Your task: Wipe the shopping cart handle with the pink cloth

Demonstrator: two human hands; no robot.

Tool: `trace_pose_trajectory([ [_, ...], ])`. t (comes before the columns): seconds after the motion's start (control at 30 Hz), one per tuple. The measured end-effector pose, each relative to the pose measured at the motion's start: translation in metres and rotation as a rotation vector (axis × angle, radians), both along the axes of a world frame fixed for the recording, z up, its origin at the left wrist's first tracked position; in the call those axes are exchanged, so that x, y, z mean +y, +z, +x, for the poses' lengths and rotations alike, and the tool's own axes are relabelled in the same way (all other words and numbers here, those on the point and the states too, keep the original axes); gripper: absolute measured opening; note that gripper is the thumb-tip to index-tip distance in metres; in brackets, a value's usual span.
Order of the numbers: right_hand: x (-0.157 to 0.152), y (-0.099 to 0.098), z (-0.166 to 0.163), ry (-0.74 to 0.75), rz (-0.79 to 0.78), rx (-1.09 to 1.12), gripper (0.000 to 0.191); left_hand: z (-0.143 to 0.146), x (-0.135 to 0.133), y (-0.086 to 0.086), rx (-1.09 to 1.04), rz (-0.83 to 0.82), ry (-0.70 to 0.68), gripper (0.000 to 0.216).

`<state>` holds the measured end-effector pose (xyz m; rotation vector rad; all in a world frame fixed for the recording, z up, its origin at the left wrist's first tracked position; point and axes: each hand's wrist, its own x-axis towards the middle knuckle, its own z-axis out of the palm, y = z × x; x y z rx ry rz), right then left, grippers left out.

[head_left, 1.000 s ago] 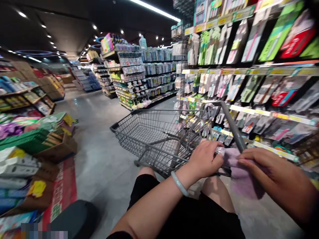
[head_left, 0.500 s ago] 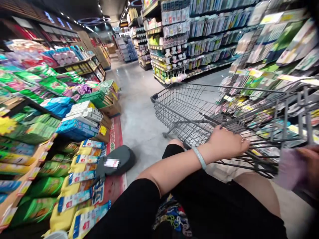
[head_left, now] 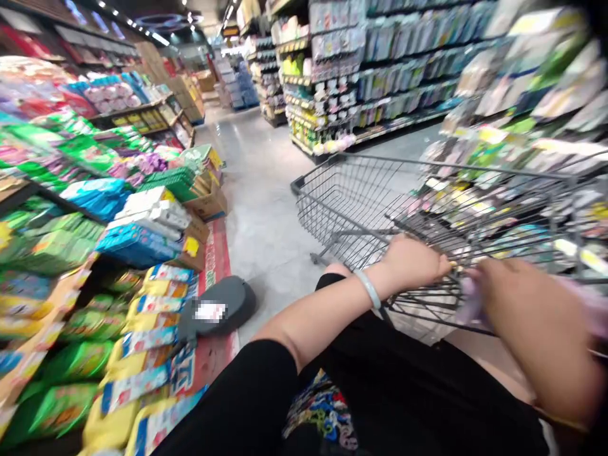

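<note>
A grey wire shopping cart [head_left: 339, 235] stands in front of me, its basket showing no goods. My left hand [head_left: 413, 261], with a pale bangle [head_left: 370, 290] on its wrist, is closed on the cart's near side. My right hand [head_left: 513, 288], smeared by motion, is beside it at the cart's rim. It is closed on a pale purple cloth [head_left: 470, 294], which shows on both sides of the hand. The fingertips of my right hand are hidden.
On the left, sloped shelves hold green packs [head_left: 71, 351] and yellow bottles [head_left: 111, 405]. A dark grey rounded object [head_left: 223, 304] with a white label juts over the floor edge. Racks of hanging goods [head_left: 408, 88] stand ahead and right. Grey floor [head_left: 259, 209] runs between.
My right hand has come in from the right edge to the cart's rim with the purple cloth. My left hand has shifted slightly left, still on the cart.
</note>
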<state>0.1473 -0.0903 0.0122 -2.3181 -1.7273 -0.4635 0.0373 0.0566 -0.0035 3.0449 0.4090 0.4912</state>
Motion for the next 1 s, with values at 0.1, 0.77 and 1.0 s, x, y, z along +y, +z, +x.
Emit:
trace_pose_trajectory([
  [0.1, 0.022, -0.001, -0.024, -0.147, -0.011, -0.093, 0.011, 0.0, -0.002, -0.003, 0.003, 0.067, -0.054, 0.045],
  [0.77, 0.0, -0.012, -0.043, -0.117, 0.184, 0.028, 0.026, -0.026, 0.035, 0.009, 0.089, 0.109, 0.079, 0.053],
  [1.0, 0.012, -0.004, -0.038, -0.168, 0.059, 0.084, 0.017, -0.018, 0.035, 0.003, 0.169, 0.184, 0.249, 0.055],
])
